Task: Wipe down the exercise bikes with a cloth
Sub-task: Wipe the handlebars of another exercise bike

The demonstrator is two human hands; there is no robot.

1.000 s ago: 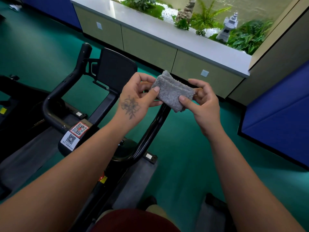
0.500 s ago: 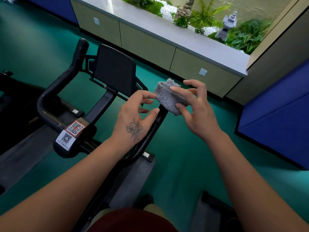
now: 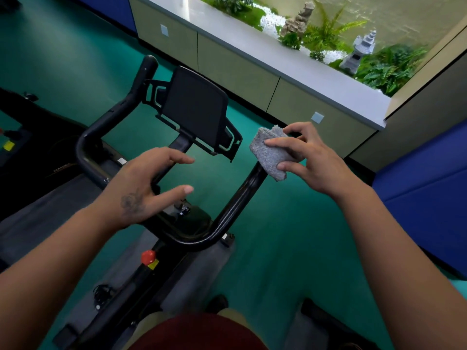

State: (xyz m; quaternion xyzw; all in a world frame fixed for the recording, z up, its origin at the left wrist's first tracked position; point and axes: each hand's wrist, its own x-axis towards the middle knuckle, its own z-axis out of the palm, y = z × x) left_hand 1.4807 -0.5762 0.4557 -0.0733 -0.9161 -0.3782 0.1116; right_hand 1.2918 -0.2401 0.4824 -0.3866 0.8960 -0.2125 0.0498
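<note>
Since a second ago both hands have parted: the cloth was pinched between them then, and now it sits in one alone, carried out to the right end of the handlebar while the other has let go and dropped lower.

Below the camera stands the black upright exercise bike (image 3: 192, 231) on teal floor, its glossy curved tubular handlebar (image 3: 235, 205) looping round a dark rectangular console screen (image 3: 194, 107). Beyond it runs a long beige cabinet with a pale grey top (image 3: 290, 69).

Left hand (image 3: 141, 193) hovers over the middle of the handlebar, fingers spread and empty, holding nothing. Right hand (image 3: 310, 160) is closed on the folded grey fluffy cloth (image 3: 267, 152), thumb beneath and fingertips on top, just above the right grip; whether the cloth touches the bar I cannot tell.

The cloth looks light, soft and limp, so it likely needs a flat palm behind the fold, wrapped round the tube. Smooth, glossy tubing should let it slide easily; the screen probably wants gentler pressure.
</note>
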